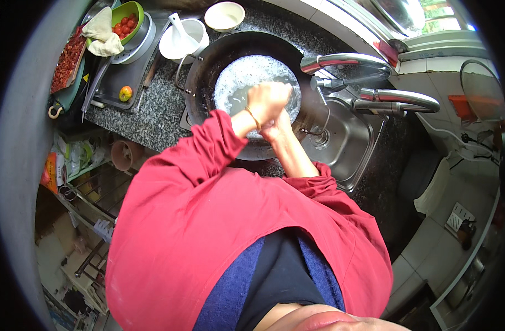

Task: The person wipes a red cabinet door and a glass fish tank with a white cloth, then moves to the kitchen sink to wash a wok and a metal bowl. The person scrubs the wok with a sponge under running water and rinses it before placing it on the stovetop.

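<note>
A large dark wok (202,95) with two wire handles sits over the counter and the edge of the sink, holding cloudy, foamy water (252,68). Over the water my two hands come together. My left hand (269,99), with a gold-coloured bangle at its wrist, lies uppermost, its fingers curled. Beneath and against it is my right hand (277,126), partly covered. Which arm each hand belongs to is hard to trace where they overlap, and whether anything is between them is hidden.
Chrome taps (347,62) reach over the wok's right side, above a steel sink (347,145). A white pot (194,31) with a spoon, a cream bowl (224,16), a metal tray (111,89) and a green bowl of tomatoes (138,12) stand behind and to the left.
</note>
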Available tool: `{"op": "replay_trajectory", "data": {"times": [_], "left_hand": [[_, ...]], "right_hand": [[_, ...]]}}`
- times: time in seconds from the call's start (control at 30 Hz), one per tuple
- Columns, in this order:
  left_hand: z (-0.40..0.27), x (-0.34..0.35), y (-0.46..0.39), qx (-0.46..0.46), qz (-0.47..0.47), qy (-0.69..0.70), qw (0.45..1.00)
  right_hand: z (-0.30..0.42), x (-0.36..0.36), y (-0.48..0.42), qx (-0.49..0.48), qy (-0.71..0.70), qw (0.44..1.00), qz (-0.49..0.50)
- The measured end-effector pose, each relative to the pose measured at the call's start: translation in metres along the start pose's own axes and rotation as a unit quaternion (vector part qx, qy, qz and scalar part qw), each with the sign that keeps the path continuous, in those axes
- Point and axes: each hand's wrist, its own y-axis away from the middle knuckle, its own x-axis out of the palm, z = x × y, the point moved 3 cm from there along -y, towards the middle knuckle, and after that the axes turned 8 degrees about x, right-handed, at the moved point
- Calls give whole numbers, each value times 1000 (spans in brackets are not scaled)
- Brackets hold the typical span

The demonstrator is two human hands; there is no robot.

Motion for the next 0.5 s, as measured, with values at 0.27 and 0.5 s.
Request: {"op": "replay_trajectory", "data": {"times": [0.27, 0.5], "left_hand": [[10, -11, -15, 40, -103, 62, 992], [-9, -15, 11, 53, -84, 161, 982]], "right_hand": [[19, 46, 7, -149, 71, 984, -66], [39, -12, -8, -87, -65, 983, 147]]}}
